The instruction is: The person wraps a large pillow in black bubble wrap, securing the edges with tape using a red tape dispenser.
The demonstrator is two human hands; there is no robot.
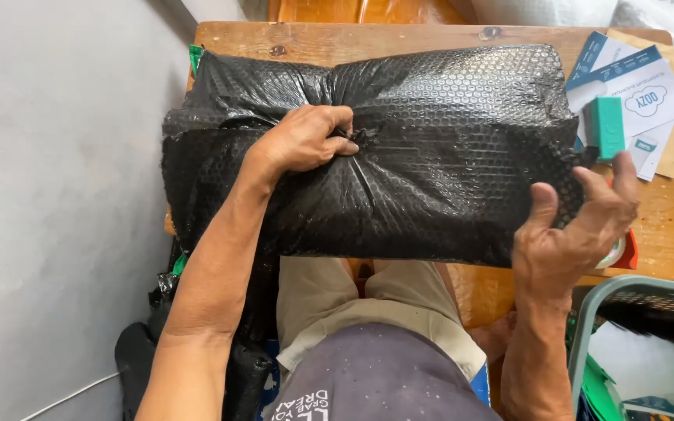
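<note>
Bundle: a large package wrapped in black bubble wrap (431,156) lies across the wooden table (337,39), filling most of its top from 9 to 3 o'clock.
Left hand: the left hand (306,140) sits on the bundle's top near the centre, fingers curled together and clamped on a gathered fold of the wrap, which puckers toward the knuckles.
Right hand: the right hand (579,226) is at the bundle's 4 o'clock corner, thumb on top and fingers hooked round the end, gripping the wrap's edge; a green tape dispenser (606,125) stands just above the fingertips, and whether they touch it I cannot tell.
Near edge: the bundle overhangs the table's 6 o'clock edge above the person's lap.
Far edge: a bare strip of wood shows at 12 o'clock.
Left side: the bundle reaches the table's 9 o'clock edge; beyond it lies grey floor (56,195) with open room, and more black wrap (142,351) hanging down at 7 o'clock.
Right side: crowded. Printed papers (649,93) lie at 2 o'clock, and a green plastic basket (641,292) sits close at 5 o'clock beside the right wrist.
</note>
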